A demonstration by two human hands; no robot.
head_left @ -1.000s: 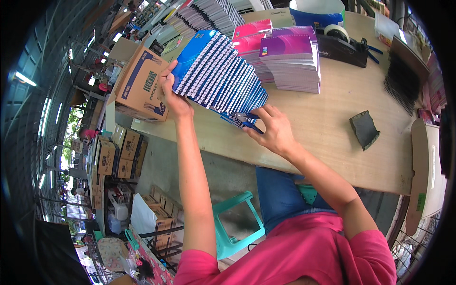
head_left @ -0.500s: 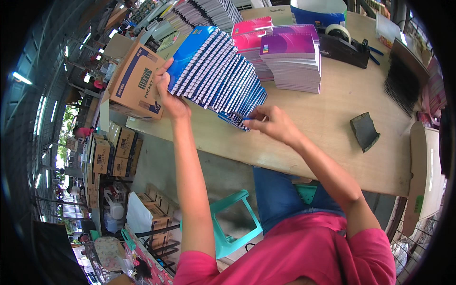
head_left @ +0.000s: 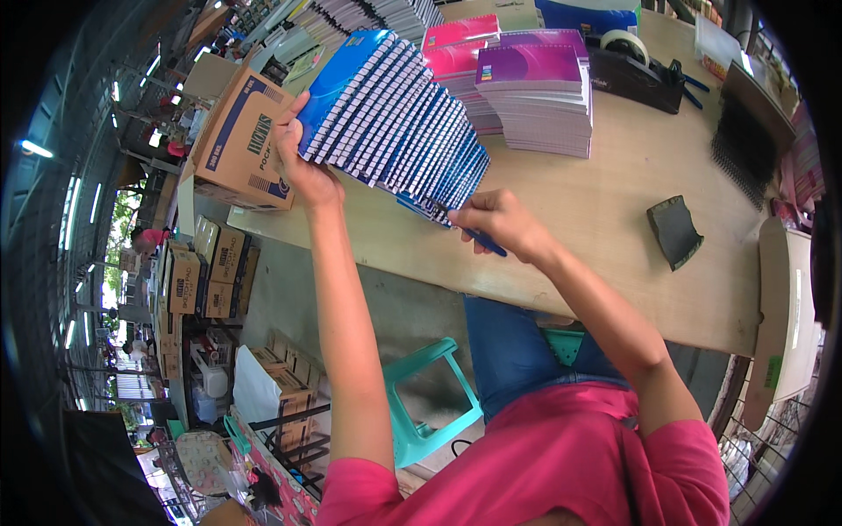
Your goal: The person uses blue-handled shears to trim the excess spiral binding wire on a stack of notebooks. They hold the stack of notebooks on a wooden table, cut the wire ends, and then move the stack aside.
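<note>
left hand (head_left: 304, 162) half-curled round notebooks' (head_left: 399, 118) left end; right hand (head_left: 502, 223) closed on pliers (head_left: 488, 243). likely heavy, apt to slide; support below.

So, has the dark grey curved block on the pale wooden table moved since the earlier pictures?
No, the dark grey curved block keeps its place on the pale wooden table, judged against the black tape dispenser.

- Soft, fairly bright light on the table (head_left: 614, 210)
- A tube lamp (head_left: 36, 148) glares white at far left
- Fisheye bends straight edges; corners fall black
</note>
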